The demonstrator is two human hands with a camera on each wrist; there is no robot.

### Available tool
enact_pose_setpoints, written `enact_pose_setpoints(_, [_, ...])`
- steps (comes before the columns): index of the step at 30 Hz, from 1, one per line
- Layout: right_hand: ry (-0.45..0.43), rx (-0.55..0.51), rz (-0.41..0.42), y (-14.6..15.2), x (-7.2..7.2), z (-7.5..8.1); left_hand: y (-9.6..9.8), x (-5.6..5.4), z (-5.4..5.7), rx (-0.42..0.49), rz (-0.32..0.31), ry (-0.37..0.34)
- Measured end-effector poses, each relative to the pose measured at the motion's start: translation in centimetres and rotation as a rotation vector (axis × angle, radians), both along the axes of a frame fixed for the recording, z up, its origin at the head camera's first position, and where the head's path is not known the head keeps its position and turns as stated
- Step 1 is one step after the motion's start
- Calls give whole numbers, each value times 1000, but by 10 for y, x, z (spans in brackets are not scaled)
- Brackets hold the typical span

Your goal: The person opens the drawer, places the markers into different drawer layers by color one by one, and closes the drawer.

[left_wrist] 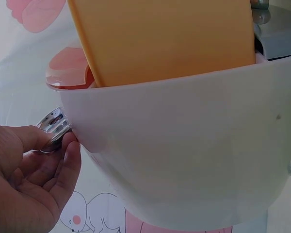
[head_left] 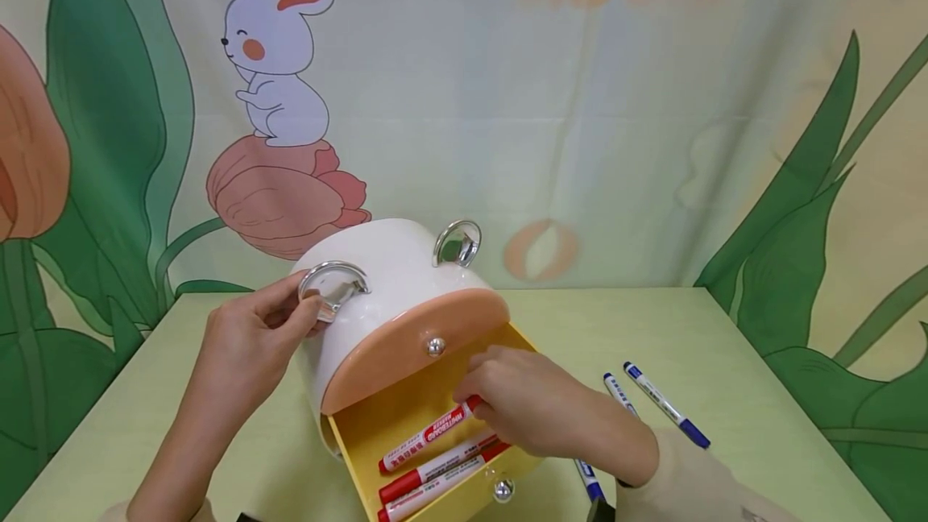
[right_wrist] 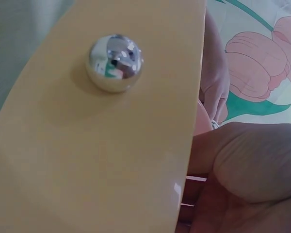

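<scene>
My left hand grips a shiny silver ring-shaped ear on top of a white rounded storage box. The same hold appears in the left wrist view, with thumb and fingers about the silver piece. A yellow drawer is pulled out at the bottom of the box. Inside it, my right hand pinches one end of a red whiteboard marker; its fingertips are partly hidden. Two more red markers lie beside it along the drawer front. In the right wrist view, the drawer front hides the fingers.
Above the open drawer is an orange drawer front with a silver knob, shut. Blue markers lie on the green table to the right, one partly behind my right arm. A printed curtain hangs behind.
</scene>
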State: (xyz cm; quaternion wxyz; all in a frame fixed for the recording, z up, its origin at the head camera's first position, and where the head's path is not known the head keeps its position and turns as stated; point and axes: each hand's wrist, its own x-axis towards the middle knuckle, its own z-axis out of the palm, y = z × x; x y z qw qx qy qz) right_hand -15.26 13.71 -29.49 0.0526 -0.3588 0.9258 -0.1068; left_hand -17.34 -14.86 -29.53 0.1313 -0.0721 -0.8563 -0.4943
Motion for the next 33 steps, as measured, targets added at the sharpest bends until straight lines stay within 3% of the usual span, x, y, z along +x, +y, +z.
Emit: enact_pose_setpoints(33, [7, -79, 7, 4, -11, -16, 0, 0, 1, -5, 13, -35])
